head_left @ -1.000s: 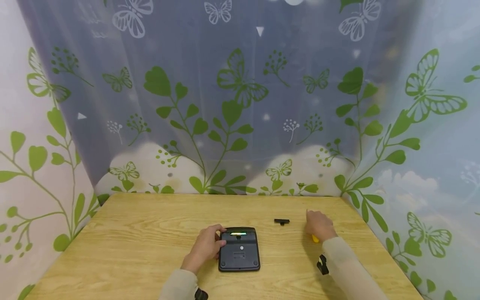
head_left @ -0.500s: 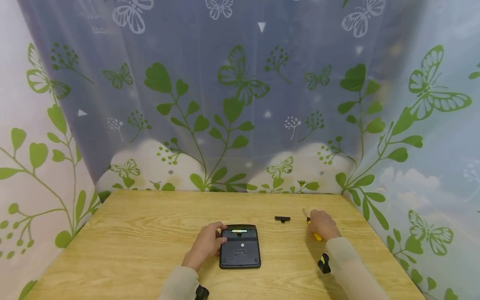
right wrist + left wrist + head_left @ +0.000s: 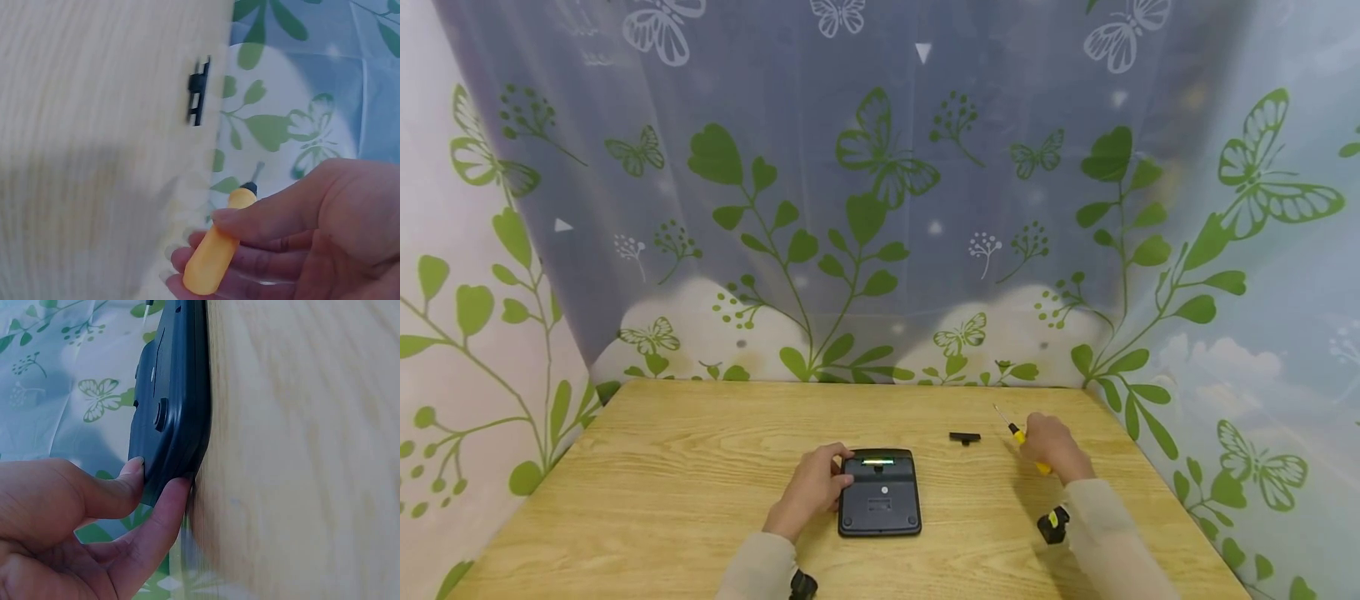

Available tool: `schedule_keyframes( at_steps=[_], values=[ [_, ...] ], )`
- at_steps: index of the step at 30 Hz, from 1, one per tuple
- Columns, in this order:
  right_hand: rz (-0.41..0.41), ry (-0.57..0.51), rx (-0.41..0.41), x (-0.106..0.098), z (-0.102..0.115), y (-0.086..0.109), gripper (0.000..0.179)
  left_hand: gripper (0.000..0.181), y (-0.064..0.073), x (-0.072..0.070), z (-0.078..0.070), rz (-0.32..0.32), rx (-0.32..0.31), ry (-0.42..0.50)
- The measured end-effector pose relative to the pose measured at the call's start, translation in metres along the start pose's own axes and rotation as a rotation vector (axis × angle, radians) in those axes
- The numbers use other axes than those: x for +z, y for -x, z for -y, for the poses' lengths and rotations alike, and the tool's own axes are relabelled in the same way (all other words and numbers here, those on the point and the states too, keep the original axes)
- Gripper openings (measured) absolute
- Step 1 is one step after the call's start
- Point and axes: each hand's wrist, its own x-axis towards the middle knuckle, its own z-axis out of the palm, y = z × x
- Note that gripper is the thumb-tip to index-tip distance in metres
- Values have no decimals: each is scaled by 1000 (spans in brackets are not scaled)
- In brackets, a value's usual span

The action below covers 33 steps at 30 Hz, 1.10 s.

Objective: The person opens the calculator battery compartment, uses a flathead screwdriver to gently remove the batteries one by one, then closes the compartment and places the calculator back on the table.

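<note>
A black desk calculator (image 3: 895, 517) lies face down on the table, with a shiny battery (image 3: 877, 462) showing in its uncovered compartment near the far edge. My left hand (image 3: 811, 487) pinches the calculator's upper left corner; in the left wrist view the thumb (image 3: 128, 478) is on the back and a finger (image 3: 165, 509) comes under the rim. Off to the right, my right hand (image 3: 1054, 447) holds a yellow-handled screwdriver (image 3: 212, 259) between thumb and fingers, its thin shaft aimed away and slightly left. Between them lies a small black battery cover (image 3: 965, 437).
The wooden table (image 3: 700, 467) reaches back to a patterned curtain (image 3: 880, 250) with butterflies and leaves. Side curtains hang along the left and right. A black camera mount (image 3: 1054, 527) sits at the right wrist.
The screwdriver, at first mostly hidden under my right hand, has been picked up and its shaft now shows pointing away. My left hand and the calculator have stayed in place.
</note>
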Motion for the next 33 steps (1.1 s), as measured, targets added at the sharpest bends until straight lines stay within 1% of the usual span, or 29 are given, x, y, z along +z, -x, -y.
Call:
schedule_keyframes(
  at_steps=[4,7,13,17,22,25,28,33],
  values=[
    [31,-15,-42,-9,6,4,24,32,0,0,0,1,0,-3],
    [74,-10,-65,-14,12,6,32,32,0,0,1,0,2,-6],
    [182,8,-68,-22,24,11,37,32,0,0,1,0,3,-16],
    [222,37,-84,-26,32,14,31,32,0,-1,0,3,1,-16],
    [237,91,-151,-30,41,15,21,31,-1,0,0,7,-6,-9],
    [252,104,-178,-32,47,14,19,32,-1,0,0,5,-11,-7],
    [264,106,-187,-33,53,12,18,32,-2,1,1,-1,-14,-6],
    [265,132,-217,-31,61,9,17,31,-2,1,1,-1,-20,-2]
  ],
)
